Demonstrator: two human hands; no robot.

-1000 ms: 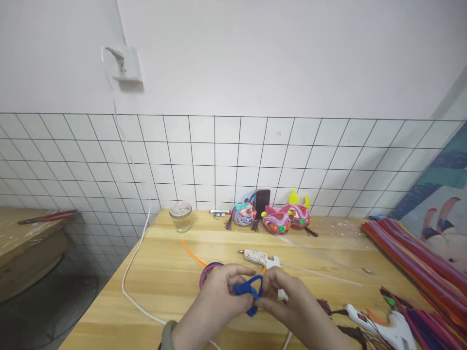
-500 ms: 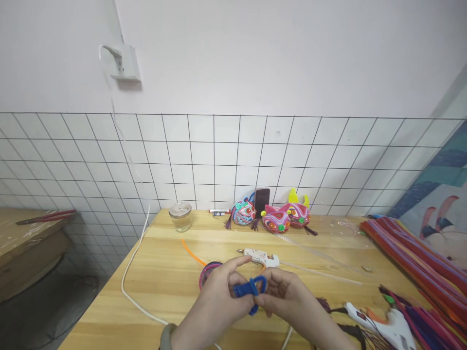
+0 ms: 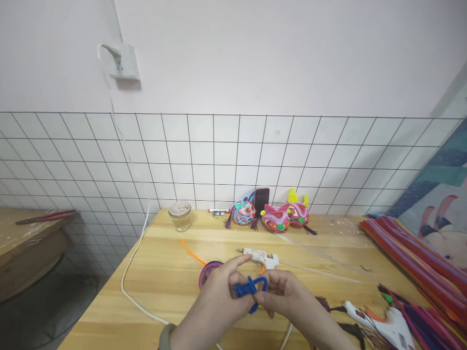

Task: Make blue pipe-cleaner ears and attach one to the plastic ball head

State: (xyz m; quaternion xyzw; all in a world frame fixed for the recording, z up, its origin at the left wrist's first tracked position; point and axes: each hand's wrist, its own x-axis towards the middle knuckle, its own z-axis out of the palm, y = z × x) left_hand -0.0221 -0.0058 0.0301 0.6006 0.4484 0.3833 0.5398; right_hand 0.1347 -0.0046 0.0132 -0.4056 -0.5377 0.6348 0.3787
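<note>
A blue pipe cleaner (image 3: 250, 288), bent into a small loop, is pinched between both hands low in the middle of the view, just above the wooden table (image 3: 168, 272). My left hand (image 3: 219, 296) grips its left side with thumb and fingers. On its right side, my right hand (image 3: 288, 296) pinches the loop. A pink and blue coiled disc (image 3: 206, 272) lies on the table partly behind my left hand. A white glue gun (image 3: 260, 256) rests right behind the hands.
A second glue gun (image 3: 379, 323) lies at the lower right beside long bundles of coloured pipe cleaners (image 3: 412, 262). Three colourful craft figures (image 3: 272, 216), a phone (image 3: 261, 201) and a glass jar (image 3: 180, 216) stand by the tiled wall. A white cable (image 3: 131, 272) runs down the table's left edge.
The hands have shifted slightly on the blue pipe cleaner, and its loop sits a little higher and more to the right. Nothing else on the table has moved.
</note>
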